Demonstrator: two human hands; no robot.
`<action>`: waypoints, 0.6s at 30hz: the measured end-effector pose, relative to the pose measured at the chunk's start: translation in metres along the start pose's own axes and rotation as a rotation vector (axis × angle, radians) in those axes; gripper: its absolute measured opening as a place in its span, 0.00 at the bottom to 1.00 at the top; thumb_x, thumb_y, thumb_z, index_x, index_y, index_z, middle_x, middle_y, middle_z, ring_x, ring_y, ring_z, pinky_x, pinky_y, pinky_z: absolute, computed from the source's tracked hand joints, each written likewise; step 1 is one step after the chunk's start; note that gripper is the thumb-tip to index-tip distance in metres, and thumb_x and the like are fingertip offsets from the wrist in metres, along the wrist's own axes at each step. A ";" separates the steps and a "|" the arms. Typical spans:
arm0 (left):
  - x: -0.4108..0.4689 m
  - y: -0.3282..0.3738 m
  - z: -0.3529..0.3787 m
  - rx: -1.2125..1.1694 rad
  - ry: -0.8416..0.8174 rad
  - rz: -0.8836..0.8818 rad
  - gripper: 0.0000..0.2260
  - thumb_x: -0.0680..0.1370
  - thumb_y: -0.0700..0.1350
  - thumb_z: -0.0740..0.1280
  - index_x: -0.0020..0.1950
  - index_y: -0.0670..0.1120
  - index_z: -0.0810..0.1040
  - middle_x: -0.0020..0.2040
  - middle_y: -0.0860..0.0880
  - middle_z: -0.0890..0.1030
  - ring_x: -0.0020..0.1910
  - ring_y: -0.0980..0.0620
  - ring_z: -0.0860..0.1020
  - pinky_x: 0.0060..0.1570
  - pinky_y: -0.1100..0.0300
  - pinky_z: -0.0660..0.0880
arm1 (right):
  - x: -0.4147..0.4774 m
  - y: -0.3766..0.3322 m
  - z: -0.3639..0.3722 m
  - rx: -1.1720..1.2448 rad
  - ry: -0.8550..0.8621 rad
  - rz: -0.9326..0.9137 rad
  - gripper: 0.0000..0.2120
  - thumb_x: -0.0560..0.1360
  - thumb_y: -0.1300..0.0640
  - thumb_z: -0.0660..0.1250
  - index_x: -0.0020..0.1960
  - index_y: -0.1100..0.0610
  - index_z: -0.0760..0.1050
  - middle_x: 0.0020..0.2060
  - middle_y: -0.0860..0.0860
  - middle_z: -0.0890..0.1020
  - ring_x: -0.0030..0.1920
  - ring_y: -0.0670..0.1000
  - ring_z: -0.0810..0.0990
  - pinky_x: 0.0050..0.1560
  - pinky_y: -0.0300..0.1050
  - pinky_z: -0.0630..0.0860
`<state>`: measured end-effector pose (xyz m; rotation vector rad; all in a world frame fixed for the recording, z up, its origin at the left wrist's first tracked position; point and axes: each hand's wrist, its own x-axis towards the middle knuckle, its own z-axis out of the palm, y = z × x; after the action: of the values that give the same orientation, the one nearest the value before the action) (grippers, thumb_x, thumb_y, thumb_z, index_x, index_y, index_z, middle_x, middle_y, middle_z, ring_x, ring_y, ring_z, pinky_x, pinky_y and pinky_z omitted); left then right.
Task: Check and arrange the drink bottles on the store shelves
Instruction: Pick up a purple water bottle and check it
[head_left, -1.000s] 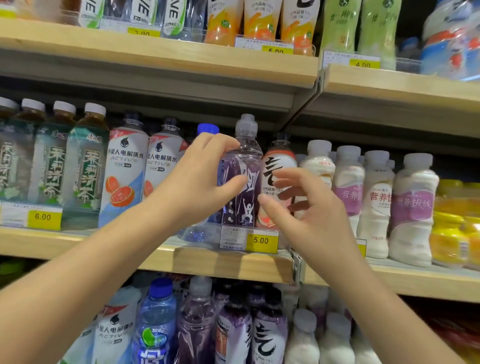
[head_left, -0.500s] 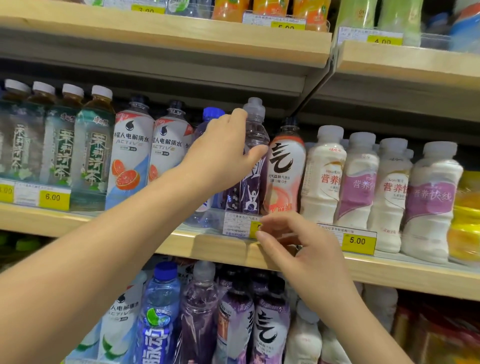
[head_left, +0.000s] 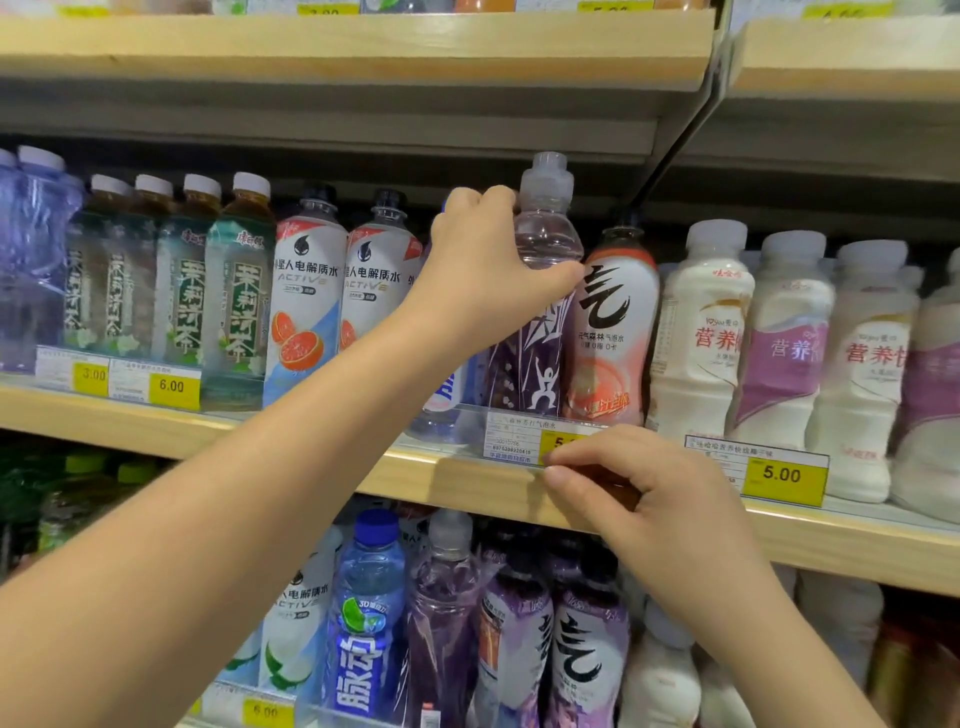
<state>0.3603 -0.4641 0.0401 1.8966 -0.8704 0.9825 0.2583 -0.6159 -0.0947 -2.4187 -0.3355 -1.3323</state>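
A clear purple sports-cap bottle (head_left: 545, 234) stands upright on the middle wooden shelf (head_left: 291, 441). My left hand (head_left: 483, 270) is wrapped around its shoulder and upper label. A pink-and-white sparkling water bottle (head_left: 613, 332) stands just to its right, touching it. My right hand (head_left: 639, 493) is lower, at the shelf's front edge, thumb and forefinger pinched on the yellow 5.00 price tag (head_left: 524, 441) below the purple bottle. A blue-labelled bottle (head_left: 447, 400) is mostly hidden behind my left wrist.
Jasmine tea bottles (head_left: 234, 291) and white electrolyte drink bottles (head_left: 306, 301) line the shelf to the left. White yogurt drink bottles (head_left: 706, 332) fill the right side. The upper shelf board (head_left: 363, 47) hangs close above the caps. More bottles crowd the lower shelf (head_left: 519, 634).
My right hand dropped from beside the purple bottle to the shelf edge and closed on the price tag. My left hand slid up from the bottle's label to its shoulder.
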 end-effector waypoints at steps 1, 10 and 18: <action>0.000 0.000 -0.001 0.014 -0.010 -0.013 0.27 0.71 0.60 0.72 0.64 0.48 0.72 0.61 0.48 0.70 0.62 0.47 0.72 0.60 0.54 0.73 | 0.000 0.000 -0.001 -0.003 -0.012 0.006 0.07 0.74 0.41 0.71 0.49 0.41 0.84 0.47 0.34 0.82 0.50 0.39 0.81 0.49 0.44 0.78; -0.011 -0.001 -0.005 -0.135 0.022 -0.026 0.25 0.72 0.58 0.72 0.65 0.54 0.69 0.50 0.61 0.79 0.52 0.62 0.78 0.44 0.71 0.73 | 0.000 0.000 -0.001 -0.060 -0.036 0.009 0.07 0.73 0.38 0.69 0.46 0.38 0.83 0.48 0.34 0.80 0.49 0.39 0.79 0.44 0.43 0.77; -0.028 -0.001 0.003 -0.242 0.119 0.055 0.27 0.73 0.55 0.74 0.69 0.52 0.68 0.61 0.58 0.75 0.62 0.64 0.73 0.59 0.67 0.72 | 0.000 0.001 -0.002 -0.085 -0.059 0.012 0.05 0.73 0.40 0.71 0.47 0.37 0.83 0.47 0.33 0.80 0.49 0.38 0.78 0.41 0.35 0.71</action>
<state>0.3495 -0.4602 0.0148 1.6024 -0.9309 0.9661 0.2572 -0.6173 -0.0942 -2.5299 -0.2850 -1.2963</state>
